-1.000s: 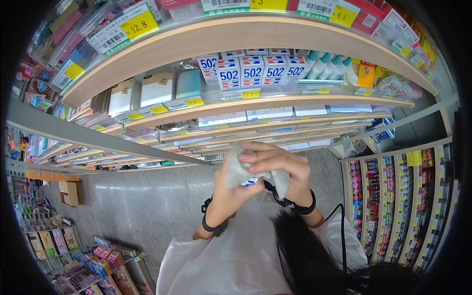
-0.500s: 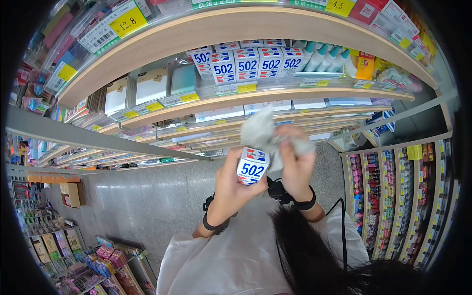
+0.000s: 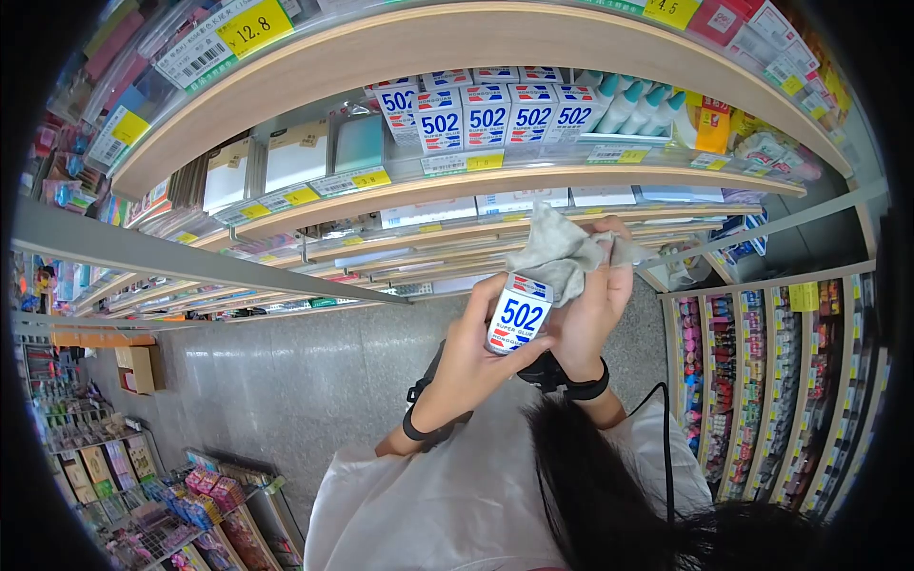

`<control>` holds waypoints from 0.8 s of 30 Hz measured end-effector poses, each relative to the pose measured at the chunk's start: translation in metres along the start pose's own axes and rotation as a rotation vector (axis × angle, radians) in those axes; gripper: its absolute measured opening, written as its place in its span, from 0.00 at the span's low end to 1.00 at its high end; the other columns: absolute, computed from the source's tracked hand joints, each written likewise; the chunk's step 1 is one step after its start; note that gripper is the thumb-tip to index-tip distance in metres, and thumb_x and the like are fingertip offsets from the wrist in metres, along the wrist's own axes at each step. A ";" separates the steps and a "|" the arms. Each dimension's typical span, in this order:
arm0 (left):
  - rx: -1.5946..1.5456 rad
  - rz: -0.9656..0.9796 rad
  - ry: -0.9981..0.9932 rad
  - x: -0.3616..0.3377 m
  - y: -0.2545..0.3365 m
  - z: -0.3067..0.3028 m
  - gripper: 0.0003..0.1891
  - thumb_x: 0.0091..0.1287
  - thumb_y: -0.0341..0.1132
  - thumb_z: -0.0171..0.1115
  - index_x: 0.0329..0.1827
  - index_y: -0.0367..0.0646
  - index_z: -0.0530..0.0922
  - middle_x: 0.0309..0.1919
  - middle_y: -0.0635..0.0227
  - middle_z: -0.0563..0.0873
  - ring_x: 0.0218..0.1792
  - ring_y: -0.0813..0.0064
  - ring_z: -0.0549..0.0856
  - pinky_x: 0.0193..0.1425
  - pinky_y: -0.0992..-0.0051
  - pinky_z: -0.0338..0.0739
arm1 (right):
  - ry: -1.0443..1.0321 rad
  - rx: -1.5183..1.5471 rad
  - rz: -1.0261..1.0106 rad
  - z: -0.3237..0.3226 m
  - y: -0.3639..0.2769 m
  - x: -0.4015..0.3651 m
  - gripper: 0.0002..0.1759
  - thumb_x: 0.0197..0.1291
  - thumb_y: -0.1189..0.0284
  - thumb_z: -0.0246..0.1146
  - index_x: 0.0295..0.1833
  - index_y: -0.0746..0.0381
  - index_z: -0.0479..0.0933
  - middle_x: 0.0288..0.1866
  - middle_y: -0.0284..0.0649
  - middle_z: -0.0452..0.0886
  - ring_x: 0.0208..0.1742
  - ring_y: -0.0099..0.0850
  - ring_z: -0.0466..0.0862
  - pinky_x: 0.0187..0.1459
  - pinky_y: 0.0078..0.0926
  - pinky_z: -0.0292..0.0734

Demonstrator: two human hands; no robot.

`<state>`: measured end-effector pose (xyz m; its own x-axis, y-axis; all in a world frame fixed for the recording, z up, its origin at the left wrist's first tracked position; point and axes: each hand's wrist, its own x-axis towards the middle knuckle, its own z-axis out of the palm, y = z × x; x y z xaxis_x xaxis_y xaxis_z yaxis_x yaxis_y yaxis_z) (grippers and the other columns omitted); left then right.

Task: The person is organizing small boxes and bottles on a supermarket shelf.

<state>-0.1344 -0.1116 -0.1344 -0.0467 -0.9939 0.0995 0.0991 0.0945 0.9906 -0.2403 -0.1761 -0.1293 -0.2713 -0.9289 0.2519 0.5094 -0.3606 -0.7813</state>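
Before the shelf (image 3: pixel 571 179), the left hand (image 3: pixel 471 350) is gripping the 502 box (image 3: pixel 519 316) by its sides; the right hand (image 3: pixel 598 303) is pinching the grey cloth (image 3: pixel 560 252) onto its top. Advisable: steadying the box, wiping 1 face at a time.

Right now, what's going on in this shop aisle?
A person stands at a shop shelf with both hands raised. The left hand grips a small white box marked 502, held at a tilt. The right hand holds a grey cloth bunched against the top of the box. More boxes of the same kind stand in a row on the shelf above.
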 end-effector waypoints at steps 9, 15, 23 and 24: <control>-0.157 -0.053 -0.130 -0.001 0.008 -0.006 0.37 0.53 0.18 0.69 0.65 0.41 0.60 0.32 0.61 0.81 0.32 0.75 0.84 0.34 0.77 0.78 | -0.138 -0.246 0.004 0.001 -0.003 0.020 0.11 0.72 0.71 0.48 0.51 0.67 0.70 0.47 0.37 0.76 0.46 0.19 0.73 0.50 0.17 0.67; -0.393 -0.206 -0.104 -0.005 0.010 -0.010 0.38 0.62 0.28 0.64 0.72 0.47 0.52 0.43 0.61 0.78 0.42 0.74 0.83 0.44 0.75 0.79 | -0.071 -0.275 -0.038 -0.010 -0.003 0.021 0.16 0.72 0.69 0.49 0.60 0.67 0.66 0.53 0.38 0.74 0.53 0.22 0.73 0.55 0.20 0.66; -0.365 -0.116 0.072 -0.004 0.005 -0.012 0.32 0.71 0.45 0.43 0.73 0.37 0.51 0.65 0.57 0.68 0.67 0.68 0.67 0.69 0.70 0.62 | -0.717 -0.687 -0.474 -0.005 -0.019 -0.013 0.22 0.61 0.77 0.57 0.61 0.66 0.68 0.60 0.46 0.75 0.62 0.41 0.73 0.62 0.39 0.65; -0.365 -0.117 0.072 -0.010 -0.003 -0.015 0.32 0.71 0.45 0.43 0.73 0.37 0.51 0.65 0.57 0.68 0.67 0.68 0.67 0.69 0.70 0.62 | -0.932 -0.822 -0.451 0.003 -0.029 -0.005 0.22 0.58 0.79 0.58 0.60 0.65 0.71 0.61 0.46 0.76 0.64 0.45 0.72 0.62 0.41 0.65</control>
<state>-0.1193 -0.1031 -0.1401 -0.0100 -0.9994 -0.0318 0.4454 -0.0329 0.8947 -0.2507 -0.1612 -0.1063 0.5429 -0.5696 0.6172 -0.2067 -0.8029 -0.5592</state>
